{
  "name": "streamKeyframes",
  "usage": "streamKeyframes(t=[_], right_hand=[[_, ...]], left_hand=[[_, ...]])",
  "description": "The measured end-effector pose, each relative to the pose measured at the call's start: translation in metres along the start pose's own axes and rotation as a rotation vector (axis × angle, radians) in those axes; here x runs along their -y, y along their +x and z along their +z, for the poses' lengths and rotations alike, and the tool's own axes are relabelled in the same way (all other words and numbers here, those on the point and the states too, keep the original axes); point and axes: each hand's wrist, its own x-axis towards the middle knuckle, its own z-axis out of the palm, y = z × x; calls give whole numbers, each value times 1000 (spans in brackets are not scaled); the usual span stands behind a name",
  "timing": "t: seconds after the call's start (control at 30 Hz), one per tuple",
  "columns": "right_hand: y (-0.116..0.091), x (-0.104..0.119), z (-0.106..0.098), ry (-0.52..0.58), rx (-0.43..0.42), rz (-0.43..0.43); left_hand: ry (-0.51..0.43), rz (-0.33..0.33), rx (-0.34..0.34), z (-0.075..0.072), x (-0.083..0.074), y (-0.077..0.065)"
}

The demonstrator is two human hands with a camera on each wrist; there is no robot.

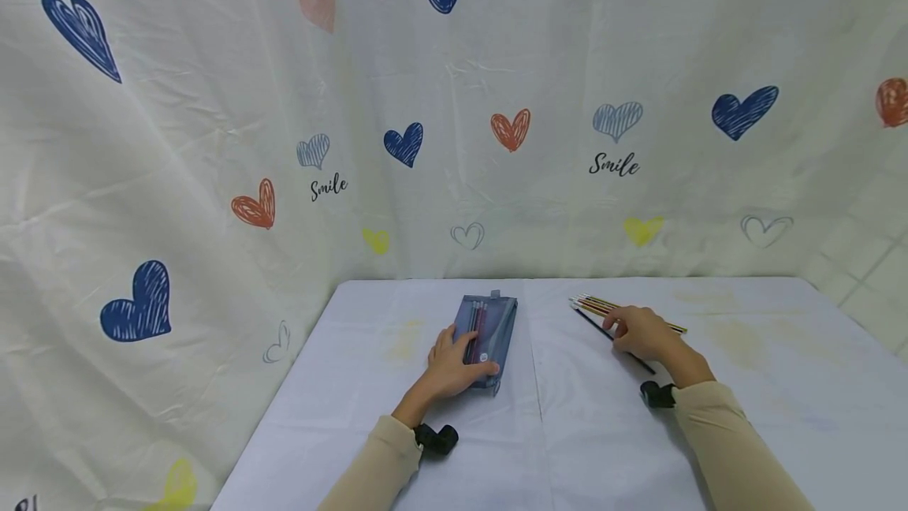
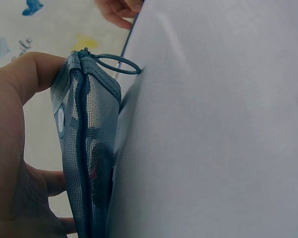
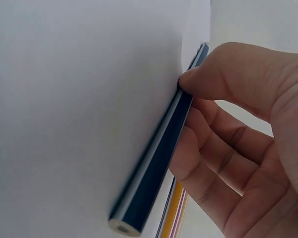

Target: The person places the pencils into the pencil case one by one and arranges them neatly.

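A blue mesh zip pencil case (image 1: 504, 326) lies flat on the table, with several pencils showing through its top. My left hand (image 1: 451, 367) rests on it, fingers spread over the upper face and thumb near the close right corner. The left wrist view shows the zip edge of the case side-on, a pull loop (image 2: 120, 63) at its end. To the right, my right hand (image 1: 641, 333) pinches a dark blue striped pencil (image 3: 156, 153) between thumb and fingers, its flat unsharpened end toward the wrist camera. Beside that hand lie several striped pencils (image 1: 592, 303), partly hidden behind it.
A white cloth covers the table (image 1: 582, 432). Behind it hangs a white curtain (image 1: 539, 46) printed with hearts and the word "Smile". Each wrist wears a small black camera, one on the left (image 1: 436, 439) and one on the right (image 1: 657, 395).
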Motion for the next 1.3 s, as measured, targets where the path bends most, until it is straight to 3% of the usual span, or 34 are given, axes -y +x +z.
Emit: streamKeyframes(t=[0.5, 0.93, 1.3], right_hand=[[2, 3, 6, 19, -30, -11], [3, 12, 5, 148, -33, 0], [0, 30, 9, 344, -25, 11]], left_hand=[[-5, -4, 8, 0, 1, 1], [-20, -2, 2, -1, -1, 0], [-4, 12, 12, -3, -2, -2]])
